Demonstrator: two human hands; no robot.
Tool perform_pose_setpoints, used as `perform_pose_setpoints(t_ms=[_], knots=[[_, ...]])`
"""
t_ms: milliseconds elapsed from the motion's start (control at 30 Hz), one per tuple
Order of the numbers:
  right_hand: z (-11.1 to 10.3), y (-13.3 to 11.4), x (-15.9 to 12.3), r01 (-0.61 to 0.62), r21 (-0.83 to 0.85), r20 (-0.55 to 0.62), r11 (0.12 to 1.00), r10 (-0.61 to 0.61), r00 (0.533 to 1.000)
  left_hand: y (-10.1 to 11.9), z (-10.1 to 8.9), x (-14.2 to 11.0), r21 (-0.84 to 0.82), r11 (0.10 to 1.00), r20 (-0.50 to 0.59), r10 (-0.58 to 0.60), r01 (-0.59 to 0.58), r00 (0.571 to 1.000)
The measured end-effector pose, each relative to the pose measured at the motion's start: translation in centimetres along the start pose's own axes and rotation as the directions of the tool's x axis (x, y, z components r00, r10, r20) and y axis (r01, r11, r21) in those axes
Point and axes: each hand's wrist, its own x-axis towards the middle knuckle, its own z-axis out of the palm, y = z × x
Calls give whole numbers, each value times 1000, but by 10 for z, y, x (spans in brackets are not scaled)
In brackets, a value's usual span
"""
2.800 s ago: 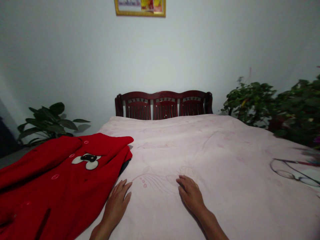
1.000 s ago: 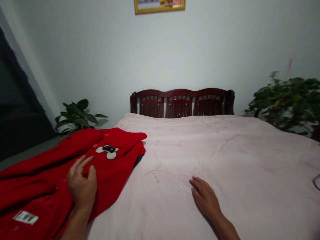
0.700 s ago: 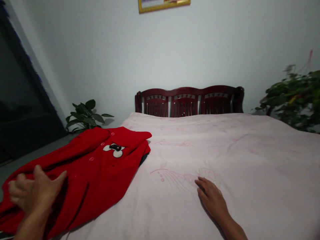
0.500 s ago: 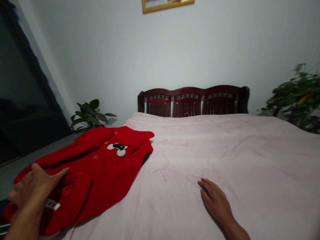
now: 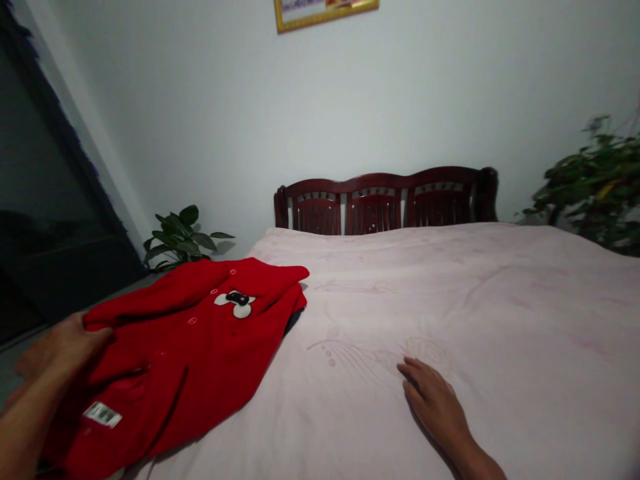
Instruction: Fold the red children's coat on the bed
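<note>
A red jacket [image 5: 215, 360] with ring-shaped snaps and a black-and-white appliqué lies spread at the left side of the pink sheet [image 5: 360, 420]. A white label [image 5: 103, 414] shows near its lower left part. My left hand [image 5: 65, 350] is closed on the jacket's left edge, thumb on top; its other fingers are partly hidden and blurred. Some dark cloth [image 5: 294, 320] peeks out from under the jacket's right side. My right hand [image 5: 434, 399] rests on the sheet, palm down, fingers stretched out, holding nothing.
Behind the sheet stands a carved dark wooden backrest [image 5: 375, 200] against the wall. A leafy plant [image 5: 180, 233] is at the left, and another plant [image 5: 595, 183] at the right. A gold picture frame [image 5: 327, 20] hangs above. A dark door [image 5: 55, 220] is at far left.
My left hand has moved from over the jacket's front to its outer left edge and closed on it, uncovering the label. My right hand stays in place. The view has tilted slightly.
</note>
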Motion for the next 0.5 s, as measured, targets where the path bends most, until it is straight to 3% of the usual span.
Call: perform_pose_setpoints(t_ms=[67, 100, 133, 167, 200, 267, 333, 400, 467, 500], knots=[[3, -2, 1, -19, 38, 12, 999, 19, 1000, 28, -26, -5, -7, 999, -56, 36, -37, 998], [3, -7, 2, -32, 70, 5, 997, 32, 999, 46, -39, -11, -11, 990, -139, 140, -143, 980], [2, -14, 3, -37, 110, -9, 993, 38, 999, 67, -50, -19, -11, 958, -225, 277, -287, 934], [0, -25, 6, -22, 155, -31, 988, 28, 999, 89, -59, -29, -15, 901, -328, 406, -435, 853], [-5, -39, 9, 16, 194, -62, 981, -4, 998, 111, -64, -41, -15, 814, -418, 523, -581, 743], [-21, -75, 19, 169, 231, -141, 958, -139, 980, 154, -67, -70, 37, 509, -452, 776, -860, 440], [-43, -115, 34, 353, 185, -226, 917, -310, 923, 190, -62, -106, 97, 210, -495, 858, -973, 136], [-62, -148, 51, 549, 125, -270, 826, -504, 820, 215, -54, -143, 134, -74, -508, 851, -988, -132], [-71, -169, 66, 693, 91, -237, 715, -660, 713, 229, -48, -175, 158, -279, -510, 798, -947, -320], [-71, -175, 72, 740, 95, -192, 666, -717, 670, 232, -46, -188, 164, -337, -519, 770, -927, -371]])
